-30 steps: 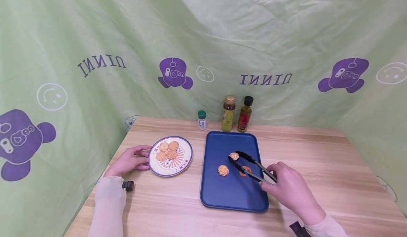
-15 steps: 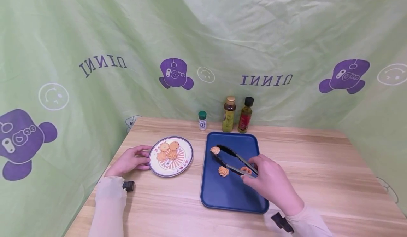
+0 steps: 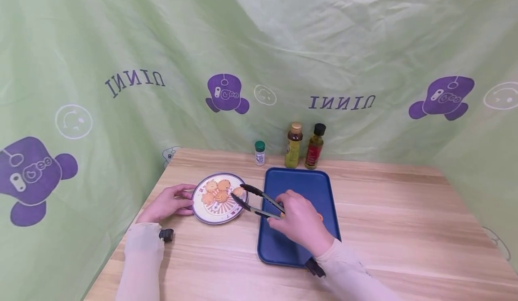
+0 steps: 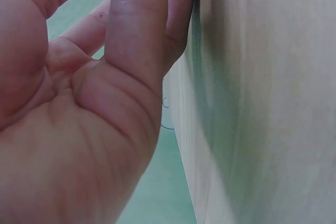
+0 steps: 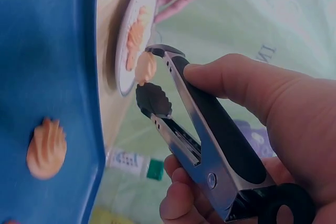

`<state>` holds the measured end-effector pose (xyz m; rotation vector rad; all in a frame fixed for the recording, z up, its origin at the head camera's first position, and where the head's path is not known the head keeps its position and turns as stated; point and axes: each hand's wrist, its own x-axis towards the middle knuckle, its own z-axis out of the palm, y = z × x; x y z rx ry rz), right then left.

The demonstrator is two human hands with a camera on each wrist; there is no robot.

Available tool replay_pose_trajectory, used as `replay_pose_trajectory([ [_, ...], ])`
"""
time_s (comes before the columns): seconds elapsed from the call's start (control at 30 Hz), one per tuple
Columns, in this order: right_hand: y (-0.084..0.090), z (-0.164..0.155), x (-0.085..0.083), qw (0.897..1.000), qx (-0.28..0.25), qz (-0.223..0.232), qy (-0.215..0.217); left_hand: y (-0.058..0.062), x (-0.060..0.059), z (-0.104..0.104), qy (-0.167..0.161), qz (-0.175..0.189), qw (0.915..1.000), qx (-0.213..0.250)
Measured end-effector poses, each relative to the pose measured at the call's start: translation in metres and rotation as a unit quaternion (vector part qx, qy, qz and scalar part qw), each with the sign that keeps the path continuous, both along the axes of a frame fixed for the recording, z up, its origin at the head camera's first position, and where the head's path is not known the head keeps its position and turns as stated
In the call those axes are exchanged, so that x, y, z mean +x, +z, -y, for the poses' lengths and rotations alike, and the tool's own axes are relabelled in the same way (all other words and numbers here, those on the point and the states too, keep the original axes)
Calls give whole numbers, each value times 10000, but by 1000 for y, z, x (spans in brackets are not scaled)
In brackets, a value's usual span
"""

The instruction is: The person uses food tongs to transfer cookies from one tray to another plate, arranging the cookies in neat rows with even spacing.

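My right hand (image 3: 301,220) grips black-and-silver tongs (image 5: 199,114), thumb on one arm and fingers on the other. Between the tong tips is a piped cookie (image 5: 146,67), over the right side of the round patterned plate (image 3: 223,214); whether it touches the plate I cannot tell. Several more cookies (image 3: 221,196) lie together on that plate. My left hand (image 3: 170,205) touches the plate's left rim with loosely bent fingers. Under the right hand is a blue tray (image 3: 293,179); a swirl cookie (image 5: 46,149) on it shows in the right wrist view, and the right hand mostly hides the tray's orange-red ring piece (image 3: 320,217).
A green-capped shaker (image 3: 260,153) and two sauce bottles, one tan-capped (image 3: 293,146) and one black-capped (image 3: 314,147), stand behind the tray. The wooden table (image 3: 404,211) backs onto a green printed curtain (image 3: 344,36).
My right hand has carried the cookie in the tongs leftward from the tray to the plate. The left hand stays at the plate's rim.
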<state>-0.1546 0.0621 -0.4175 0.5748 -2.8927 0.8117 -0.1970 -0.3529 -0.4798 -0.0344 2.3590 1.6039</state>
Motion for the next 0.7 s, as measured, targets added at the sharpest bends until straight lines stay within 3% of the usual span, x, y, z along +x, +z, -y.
replay_pose_trajectory([
  [0.43,-9,17,-11,9994,271,-209,-100,-1,-6,-2,-2,5,10000,-45],
  [0.7,-10,20,-11,9992,386,57,-74,-2,-2,-1,18,-9,10000,-1],
])
